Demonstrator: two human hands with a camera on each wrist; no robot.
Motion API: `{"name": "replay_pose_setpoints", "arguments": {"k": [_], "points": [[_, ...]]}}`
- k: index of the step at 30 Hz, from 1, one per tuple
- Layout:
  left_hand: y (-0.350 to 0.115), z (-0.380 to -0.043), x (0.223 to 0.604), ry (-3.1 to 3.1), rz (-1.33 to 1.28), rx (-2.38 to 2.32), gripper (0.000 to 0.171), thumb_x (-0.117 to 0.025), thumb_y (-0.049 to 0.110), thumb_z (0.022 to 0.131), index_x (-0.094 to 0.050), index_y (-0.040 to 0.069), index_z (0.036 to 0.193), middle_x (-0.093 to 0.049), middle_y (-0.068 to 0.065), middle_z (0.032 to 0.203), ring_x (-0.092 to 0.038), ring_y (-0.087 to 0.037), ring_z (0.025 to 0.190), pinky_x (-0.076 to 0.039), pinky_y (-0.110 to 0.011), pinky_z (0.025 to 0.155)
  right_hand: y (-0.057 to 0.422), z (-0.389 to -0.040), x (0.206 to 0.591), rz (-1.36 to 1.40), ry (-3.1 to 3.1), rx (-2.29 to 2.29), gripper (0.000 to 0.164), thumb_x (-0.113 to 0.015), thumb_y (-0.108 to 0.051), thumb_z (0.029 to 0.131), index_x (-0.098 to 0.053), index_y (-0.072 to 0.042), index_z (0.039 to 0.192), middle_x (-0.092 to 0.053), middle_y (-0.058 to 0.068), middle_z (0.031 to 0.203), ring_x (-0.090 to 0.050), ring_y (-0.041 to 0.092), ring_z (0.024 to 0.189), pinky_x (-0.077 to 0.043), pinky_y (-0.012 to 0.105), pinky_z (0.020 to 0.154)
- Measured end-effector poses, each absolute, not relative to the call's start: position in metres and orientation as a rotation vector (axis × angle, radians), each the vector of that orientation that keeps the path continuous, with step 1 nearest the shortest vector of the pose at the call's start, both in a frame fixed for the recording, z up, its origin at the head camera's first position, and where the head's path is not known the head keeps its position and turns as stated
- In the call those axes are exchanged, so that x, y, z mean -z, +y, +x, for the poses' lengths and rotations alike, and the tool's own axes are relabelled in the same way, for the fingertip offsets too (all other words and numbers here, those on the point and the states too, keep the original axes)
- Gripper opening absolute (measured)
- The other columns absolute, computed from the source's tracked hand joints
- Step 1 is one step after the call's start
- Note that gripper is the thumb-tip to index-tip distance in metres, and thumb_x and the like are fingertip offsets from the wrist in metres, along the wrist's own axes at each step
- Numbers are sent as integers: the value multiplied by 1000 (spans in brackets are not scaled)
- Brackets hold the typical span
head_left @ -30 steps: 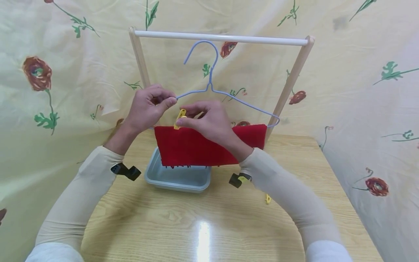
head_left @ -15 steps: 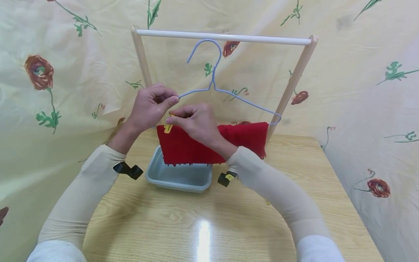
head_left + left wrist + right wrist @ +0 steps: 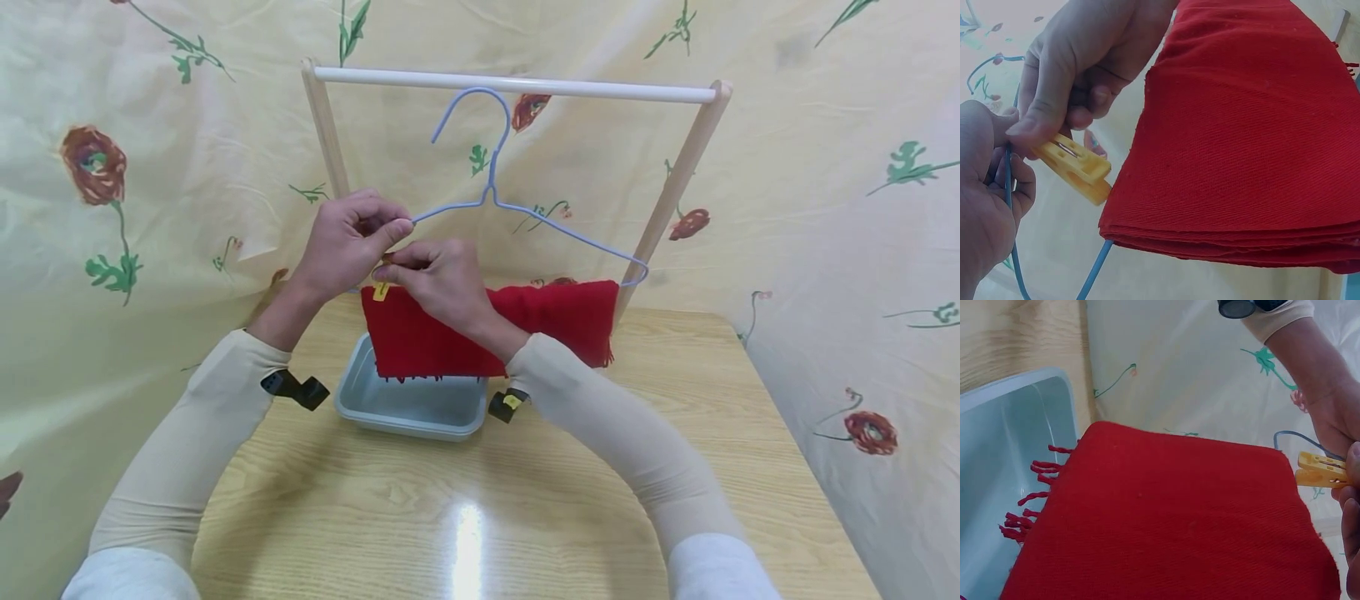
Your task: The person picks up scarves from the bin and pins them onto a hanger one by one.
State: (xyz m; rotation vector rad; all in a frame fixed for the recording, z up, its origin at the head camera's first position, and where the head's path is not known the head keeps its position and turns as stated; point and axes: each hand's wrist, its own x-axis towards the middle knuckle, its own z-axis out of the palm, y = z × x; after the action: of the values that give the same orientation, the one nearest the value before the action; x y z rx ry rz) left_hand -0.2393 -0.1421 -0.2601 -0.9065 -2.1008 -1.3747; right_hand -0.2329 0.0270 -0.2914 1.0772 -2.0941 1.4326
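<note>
My left hand (image 3: 341,242) pinches the left shoulder of a blue wire hanger (image 3: 492,171) between thumb and fingers. Folded over the hanger's lower bar is a red fringed cloth (image 3: 558,321), its fringe hanging down. My right hand (image 3: 444,279), just below the left one, pinches a yellow clothespin (image 3: 381,292) by its handle ends. In the left wrist view the clothespin (image 3: 1079,169) points at the cloth's folded top edge, near its left end. The right wrist view shows the pin's tip (image 3: 1310,478) right at that edge. My right fingers partly hide the pin.
A white rod (image 3: 510,84) on wooden posts (image 3: 678,187) stands behind the hanger, whose hook is below the rod in the head view. Under the cloth, a grey-blue plastic basin (image 3: 408,427) sits on the wooden table (image 3: 390,500). Flowered fabric (image 3: 187,150) surrounds the table.
My right hand has moved left along the cloth's top edge with the clothespin, now close to the left end. A small yellow piece on the table has disappeared behind my right sleeve.
</note>
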Motion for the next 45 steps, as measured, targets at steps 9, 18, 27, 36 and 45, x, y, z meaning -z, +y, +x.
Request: {"name": "replay_pose_setpoints", "arguments": {"k": [9, 18, 27, 36, 45], "points": [[-140, -240, 260, -2095, -910, 1397, 11, -73, -1, 92, -76, -6, 101, -66, -12, 89, -60, -15, 66, -54, -20, 63, 23, -237, 293, 1059, -2113, -1336, 23, -82, -13, 87, -79, -2, 107, -79, 9, 94, -75, 10, 80, -59, 23, 69], [-140, -241, 263, -2068, -931, 1430, 9, -73, -4, 90, -76, -7, 98, -66, -14, 87, -63, -13, 67, -54, -20, 65, 19, -242, 292, 1034, -2185, -1297, 20, -80, -11, 89, -79, -2, 107, -79, 9, 93, -71, 9, 72, -56, 22, 63], [-141, -241, 266, -2082, -910, 1433, 9, -73, -2, 91, -76, -7, 98, -66, -15, 87, -61, -14, 67, -53, -20, 64, 17, -242, 292, 1006, -2307, -1262, 22, -81, -13, 89, -80, -6, 109, -79, 7, 94, -72, 11, 78, -58, 21, 68], [-143, -242, 268, -2090, -904, 1434, 9, -73, -2, 92, -76, -6, 99, -64, -11, 86, -59, -16, 64, -52, -21, 60, 16, -243, 295, 1035, -2295, -1238, 26, -86, -23, 85, -82, -7, 105, -78, 2, 90, -67, 6, 73, -57, 22, 67], [-146, -242, 268, -2115, -877, 1431, 10, -73, 1, 93, -77, -5, 100, -66, -13, 87, -60, -16, 67, -52, -21, 61, 14, -241, 298, 1062, -2275, -1320, 26, -84, -19, 86, -81, -6, 108, -79, 3, 96, -71, 5, 80, -58, 22, 73]]}}
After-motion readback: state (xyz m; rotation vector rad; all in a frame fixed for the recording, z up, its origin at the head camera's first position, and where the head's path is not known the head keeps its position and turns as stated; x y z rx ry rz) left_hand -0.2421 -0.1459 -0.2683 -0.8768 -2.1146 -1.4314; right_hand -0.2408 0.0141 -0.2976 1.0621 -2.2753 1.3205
